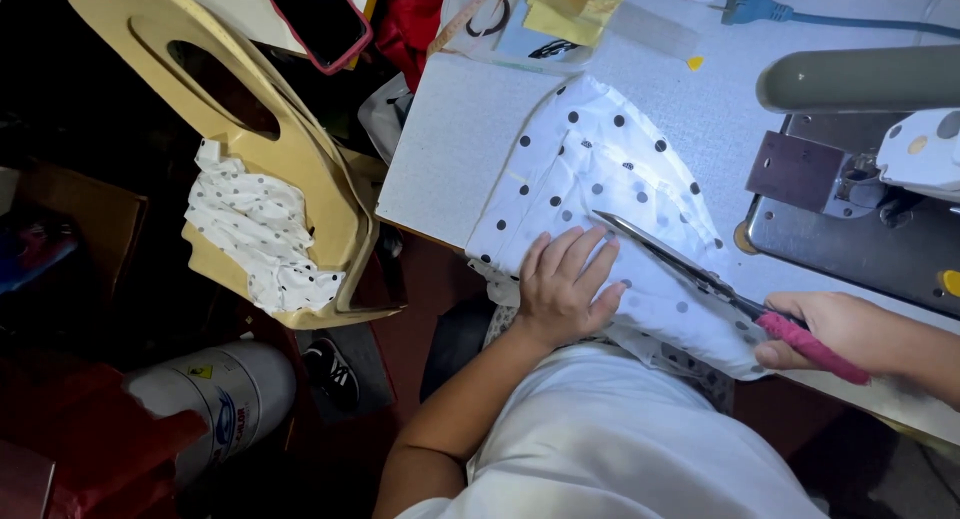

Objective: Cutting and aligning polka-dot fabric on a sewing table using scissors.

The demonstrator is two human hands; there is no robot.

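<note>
Here, seen from above, a person sits at a pale grey sewing table (450,149) with a piece of white fabric dotted in black (610,179) spread across its near edge and hanging over toward their lap. The left hand (565,284) lies flat on the fabric, fingers spread and pressing it down — it grips nothing. The right hand (840,331) is closed around the pink handles of a pair of scissors (690,269); the long metal blades lie low over the cloth, tips just beside the left hand's fingertips. Whether the blades are parted or closed is hard to tell. To the right stands a sewing machine (860,209), its metal bed well clear of the hands. At the left, off the table, a tan plastic stool (300,169) lies tipped over with scraps of the same dotted fabric (260,239) bunched in it — below it sits a white cylinder (220,394). A blue plug and cable (770,9) lie at the table's far edge.
</note>
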